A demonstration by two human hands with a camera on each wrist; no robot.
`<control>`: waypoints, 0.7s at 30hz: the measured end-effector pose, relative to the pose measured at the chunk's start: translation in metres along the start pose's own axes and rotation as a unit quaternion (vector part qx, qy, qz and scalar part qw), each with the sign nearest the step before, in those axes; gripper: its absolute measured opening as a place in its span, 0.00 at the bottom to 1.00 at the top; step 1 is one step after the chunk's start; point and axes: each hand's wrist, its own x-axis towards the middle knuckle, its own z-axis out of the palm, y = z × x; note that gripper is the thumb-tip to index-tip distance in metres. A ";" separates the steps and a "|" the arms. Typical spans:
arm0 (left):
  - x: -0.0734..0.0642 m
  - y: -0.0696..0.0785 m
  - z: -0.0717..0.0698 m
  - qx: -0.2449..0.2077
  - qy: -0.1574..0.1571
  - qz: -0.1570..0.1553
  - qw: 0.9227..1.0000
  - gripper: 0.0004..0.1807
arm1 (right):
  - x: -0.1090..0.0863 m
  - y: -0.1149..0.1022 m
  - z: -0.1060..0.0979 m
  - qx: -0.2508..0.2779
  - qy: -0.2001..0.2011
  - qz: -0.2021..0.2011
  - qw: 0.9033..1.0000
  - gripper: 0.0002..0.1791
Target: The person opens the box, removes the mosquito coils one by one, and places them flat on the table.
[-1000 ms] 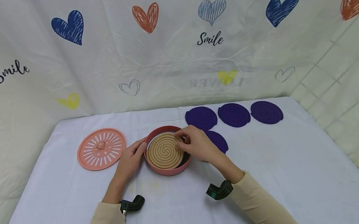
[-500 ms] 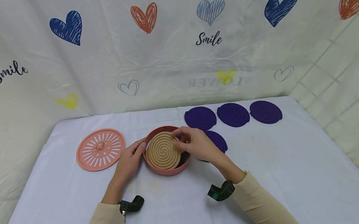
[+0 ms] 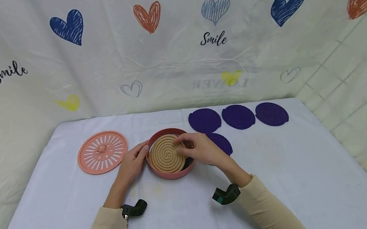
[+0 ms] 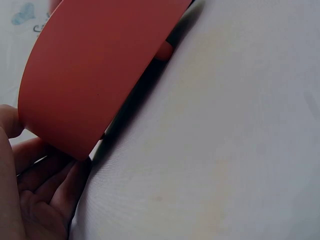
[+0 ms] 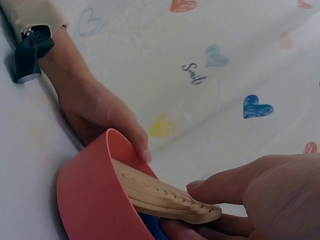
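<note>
My left hand (image 3: 132, 162) grips the left side of a round coral-red mosquito coil holder (image 3: 173, 175), thumb over its rim. Resting tilted in the holder is a tan spiral mosquito coil (image 3: 166, 156). My right hand (image 3: 205, 147) pinches the coil's right edge, thumb on top and fingers underneath, as the right wrist view shows. That edge stands raised out of the holder, while the far side lies down inside. Beneath the tan coil, something blue (image 5: 152, 224) shows inside the holder. The left wrist view has the holder's outer wall (image 4: 95, 75) and small feet under it.
A coral slotted lid (image 3: 102, 152) lies left of the holder on the white tablecloth (image 3: 183, 216). Purple spiral coils (image 3: 239, 117) lie in a row at the back right. Another purple coil (image 3: 221, 143) is partly hidden behind my right hand.
My right fingertips have shifted slightly left and toward me along the tan coil's edge. The left hand and holder have stayed in place.
</note>
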 end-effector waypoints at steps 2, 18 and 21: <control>0.000 0.000 0.000 0.000 0.000 0.000 1.000 0.29 | 0.000 0.000 0.000 -0.003 -0.004 -0.003 1.000 0.14; 0.001 -0.002 0.000 0.001 0.001 0.001 1.000 0.30 | 0.002 0.002 0.003 0.004 0.005 -0.010 1.000 0.12; 0.001 -0.002 0.000 0.001 0.002 0.000 1.000 0.30 | 0.002 0.002 0.004 0.003 0.008 -0.012 1.000 0.12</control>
